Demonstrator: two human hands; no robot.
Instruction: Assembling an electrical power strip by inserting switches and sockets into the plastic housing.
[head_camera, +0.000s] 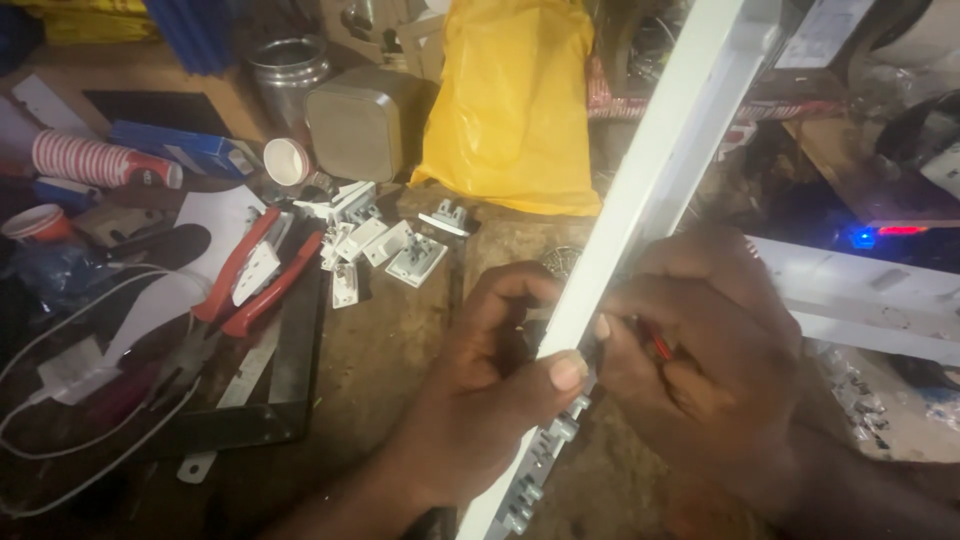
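**Long white fixture held over a crowded counter: where it may slip**

Head view. The left hand (480, 400) is clenched around a long white light fixture housing (655, 190); the thumb lies across its white face and the fingers curl behind it. The housing runs from 7 o'clock at the bottom edge up to 1 o'clock at the top. Near its lower end a row of small grey terminal clips (545, 465) shows. The right hand (715, 360) is pressed against the right side of the housing and pinches a thin red piece (657, 343), perhaps a wire or a tool tip; I cannot tell which.

Risks, as I judge them:
- The housing is long and is gripped only near its lower part, so the far end can swing and strike the yellow plastic bag (515, 100) or the things at 1 o'clock.
- The light is poor and the fingers hide the working point, so the red piece may slip off and touch the left thumb beside it.
- The counter (390, 350) is crowded. At 10 o'clock lie red-handled pliers (250, 280) and small white plastic fittings (385, 245), and at 8 o'clock a white cable (60, 370). A sudden move of the left elbow could push these away or catch the cable.
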